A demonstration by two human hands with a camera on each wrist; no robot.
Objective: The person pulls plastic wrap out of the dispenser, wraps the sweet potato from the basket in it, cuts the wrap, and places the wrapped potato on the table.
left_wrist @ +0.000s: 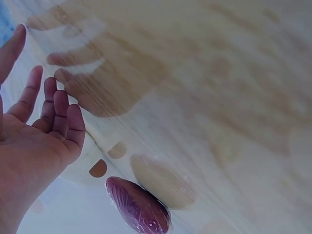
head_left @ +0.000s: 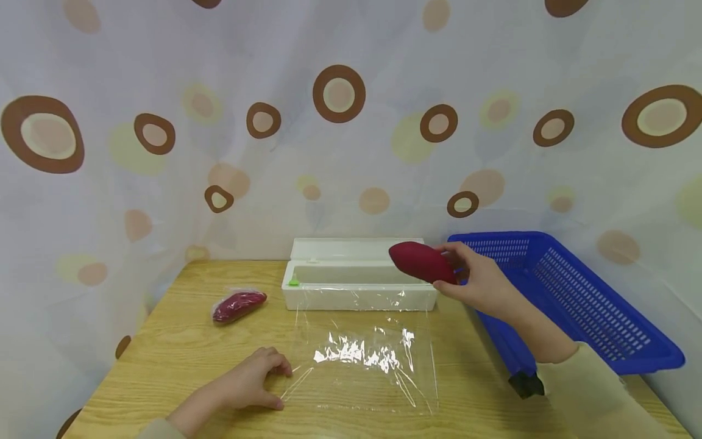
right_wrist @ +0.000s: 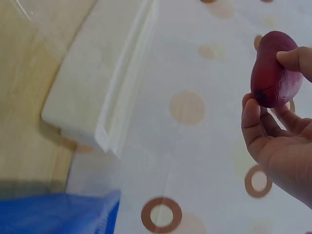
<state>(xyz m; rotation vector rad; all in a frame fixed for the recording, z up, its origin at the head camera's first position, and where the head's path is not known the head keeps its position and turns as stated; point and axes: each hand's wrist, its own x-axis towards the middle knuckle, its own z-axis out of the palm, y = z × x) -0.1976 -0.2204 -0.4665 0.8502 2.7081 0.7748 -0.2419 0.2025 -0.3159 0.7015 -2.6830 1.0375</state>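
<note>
Sweet potato [head_left: 417, 259] is held to the upper right of the film [head_left: 356, 353]

The right hand [head_left: 482, 277] has its grip clamped on the right end of the dark red sweet potato, which is lifted in front of the right part of the white box [head_left: 296, 299]. The long axis goes mostly sideways, a little down towards the right, and the free end points left. From this grip, the clear film lies towards the lower left, in the lower middle of the frame, spread from the box over the counter [head_left: 181, 341].

The left hand [head_left: 249, 378] is nearer to the film, just at its lower left corner; its fingers are apart, with no object clamped. Beyond it, at left centre, rests a wrapped sweet potato [head_left: 239, 305]. In my judgement, the placing depends on this diagonal way down to the film.
</note>
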